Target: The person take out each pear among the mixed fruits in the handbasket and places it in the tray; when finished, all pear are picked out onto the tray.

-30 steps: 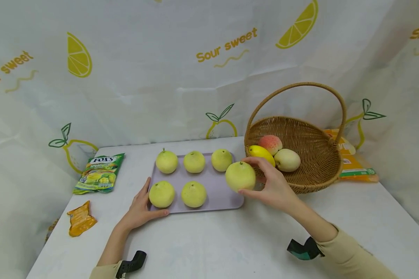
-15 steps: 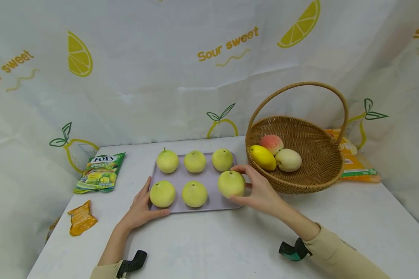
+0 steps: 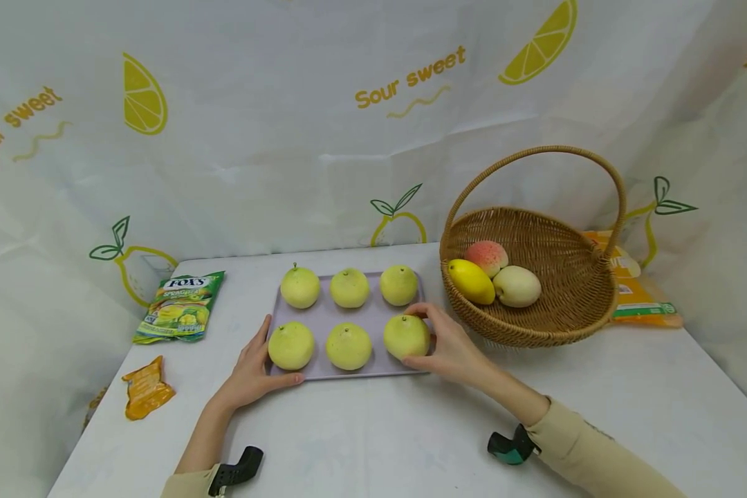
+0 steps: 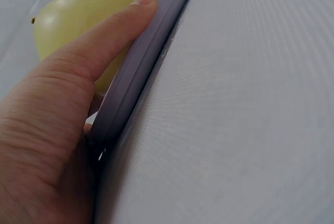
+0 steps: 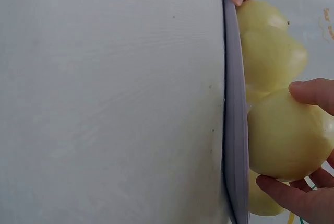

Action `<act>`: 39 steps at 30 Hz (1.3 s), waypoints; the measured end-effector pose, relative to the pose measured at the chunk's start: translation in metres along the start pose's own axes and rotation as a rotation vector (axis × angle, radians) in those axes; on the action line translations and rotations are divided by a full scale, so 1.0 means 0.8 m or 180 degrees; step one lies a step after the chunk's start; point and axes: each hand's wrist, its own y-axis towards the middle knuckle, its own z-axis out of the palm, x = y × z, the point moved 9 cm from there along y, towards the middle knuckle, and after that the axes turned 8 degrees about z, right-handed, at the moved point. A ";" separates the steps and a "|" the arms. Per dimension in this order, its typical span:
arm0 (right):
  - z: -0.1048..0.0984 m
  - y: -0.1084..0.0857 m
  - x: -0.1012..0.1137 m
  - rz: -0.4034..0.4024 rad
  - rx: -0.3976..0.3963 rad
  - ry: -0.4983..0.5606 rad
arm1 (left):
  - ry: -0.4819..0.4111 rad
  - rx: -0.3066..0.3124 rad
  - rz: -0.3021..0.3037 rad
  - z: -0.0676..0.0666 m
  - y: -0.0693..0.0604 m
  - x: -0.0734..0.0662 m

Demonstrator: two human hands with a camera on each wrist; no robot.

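Observation:
A lilac tray [image 3: 373,322] bears two rows of round yellow-green pears, such as the front middle one [image 3: 348,346]. My right hand [image 3: 445,349] holds the front right pear [image 3: 406,337] between thumb and fingers, low at the tray's right end. In the right wrist view, fingertips lie on opposite sides of this pear [image 5: 289,135]. At the tray's front left corner rests my left hand [image 3: 247,373], its thumb straight along the front rim and its fingers along the left side. The left wrist view has that thumb on the rim [image 4: 138,59], beside a pear [image 4: 78,18].
Right of the tray stands a wicker basket [image 3: 554,335] with a peach [image 3: 487,257], a yellow mango-like fruit [image 3: 473,282] and a pale fruit [image 3: 518,287]. An orange packet [image 3: 644,301] lies behind it. On the left lie a green candy bag [image 3: 180,308] and a small orange wrapper [image 3: 148,389].
My right hand has moved left and down with the pear, from beside the basket to the front right spot of the tray. The left hand stays at the tray's corner.

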 end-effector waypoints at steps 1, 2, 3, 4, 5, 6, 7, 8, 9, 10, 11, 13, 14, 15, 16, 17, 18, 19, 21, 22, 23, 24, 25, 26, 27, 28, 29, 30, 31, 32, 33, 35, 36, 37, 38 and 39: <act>0.001 0.000 0.000 -0.0006 0.0011 -0.0003 | 0.0000 -0.0002 0.0002 0.000 0.000 0.000; 0.003 0.000 -0.002 -0.0005 0.0025 -0.0007 | 0.0000 -0.0004 0.0006 0.000 0.000 -0.001; 0.004 0.000 -0.002 -0.0012 0.0035 -0.0008 | 0.0000 -0.0006 0.0013 0.000 -0.001 -0.001; 0.005 0.000 -0.003 -0.0026 0.0039 -0.0016 | 0.0002 -0.0005 0.0010 0.000 -0.001 -0.001; 0.006 0.000 -0.004 -0.0031 0.0044 -0.0029 | 0.0005 -0.0005 0.0009 0.000 -0.001 -0.001; 0.007 0.000 -0.004 -0.0045 0.0042 -0.0043 | 0.0010 -0.0004 0.0004 0.000 -0.001 -0.001; 0.008 -0.001 -0.004 -0.0059 0.0042 -0.0060 | 0.0011 -0.0002 -0.0003 0.000 -0.002 -0.001; 0.008 -0.001 -0.004 -0.0068 0.0040 -0.0076 | 0.0012 0.0001 -0.0008 0.000 -0.002 -0.001; 0.009 -0.001 -0.005 -0.0083 0.0034 -0.0102 | 0.0012 0.0002 -0.0012 0.000 -0.002 -0.001; 0.009 -0.001 -0.004 -0.0101 0.0025 -0.0131 | 0.0015 0.0005 -0.0020 0.000 -0.002 -0.001; 0.010 -0.001 -0.005 -0.0095 0.0027 -0.0152 | 0.0016 0.0004 -0.0015 0.000 -0.002 -0.001; 0.011 -0.002 -0.006 -0.0103 0.0034 -0.0192 | 0.0017 0.0003 -0.0013 0.000 -0.003 -0.002; 0.011 -0.002 -0.007 -0.0097 0.0048 -0.0203 | 0.0018 0.0002 -0.0007 0.000 -0.003 -0.003; 0.012 -0.002 -0.007 -0.0098 0.0064 -0.0206 | 0.0015 0.0000 -0.0004 0.000 -0.003 -0.003; 0.012 -0.002 -0.007 -0.0098 0.0082 -0.0202 | 0.0013 0.0003 -0.0004 0.000 -0.003 -0.003; 0.012 -0.003 -0.008 -0.0088 0.0106 -0.0187 | 0.0013 0.0006 0.0000 0.000 -0.003 -0.003; 0.012 -0.003 -0.009 -0.0084 0.0132 -0.0176 | 0.0011 0.0012 -0.0006 0.001 -0.003 -0.003; 0.011 -0.003 -0.009 -0.0076 0.0157 -0.0161 | 0.0008 0.0018 -0.0010 0.001 -0.004 -0.003; 0.010 -0.004 -0.011 -0.0056 0.0193 -0.0136 | 0.0005 0.0021 -0.0017 0.001 -0.004 -0.003; 0.010 -0.004 -0.012 -0.0048 0.0210 -0.0126 | 0.0007 0.0020 -0.0020 0.001 -0.004 -0.003; 0.009 -0.004 -0.012 -0.0035 0.0229 -0.0113 | 0.0008 0.0017 -0.0023 0.001 -0.005 -0.003; 0.009 -0.005 -0.013 -0.0026 0.0246 -0.0116 | 0.0007 0.0014 -0.0026 0.001 -0.005 -0.003; 0.009 -0.005 -0.013 -0.0009 0.0258 -0.0113 | 0.0003 0.0010 -0.0020 0.001 -0.005 -0.003; 0.009 -0.005 -0.014 0.0013 0.0272 -0.0105 | 0.0001 0.0006 -0.0013 0.000 -0.006 -0.003; 0.010 -0.006 -0.015 0.0029 0.0285 -0.0096 | -0.0003 0.0003 -0.0003 0.000 -0.006 -0.003; 0.010 -0.006 -0.015 0.0052 0.0306 -0.0092 | -0.0012 -0.0002 0.0002 0.000 -0.006 -0.003; 0.010 -0.006 -0.016 0.0074 0.0315 -0.0082 | -0.0016 -0.0003 0.0011 0.000 -0.006 -0.004; 0.010 -0.006 -0.016 0.0093 0.0320 -0.0075 | -0.0021 -0.0004 0.0023 0.000 -0.006 -0.004; 0.010 -0.006 -0.017 0.0112 0.0321 -0.0052 | -0.0024 -0.0004 0.0031 0.000 -0.006 -0.004; 0.010 -0.006 -0.017 0.0123 0.0319 -0.0045 | -0.0022 -0.0005 0.0037 0.000 -0.006 -0.004; 0.010 -0.006 -0.017 0.0126 0.0315 -0.0038 | -0.0021 -0.0006 0.0040 0.000 -0.006 -0.004; 0.010 -0.007 -0.018 0.0140 0.0301 -0.0018 | -0.0015 -0.0006 0.0041 0.000 -0.006 -0.004; 0.010 -0.007 -0.018 0.0144 0.0296 -0.0007 | -0.0011 -0.0006 0.0040 0.000 -0.006 -0.004; 0.010 -0.007 -0.018 0.0151 0.0290 -0.0005 | -0.0009 -0.0007 0.0033 0.000 -0.006 -0.003; 0.010 -0.008 -0.019 0.0160 0.0286 -0.0013 | -0.0010 -0.0010 0.0026 0.000 -0.006 -0.003; 0.010 -0.008 -0.019 0.0166 0.0284 -0.0011 | -0.0015 -0.0013 0.0022 0.000 -0.006 -0.003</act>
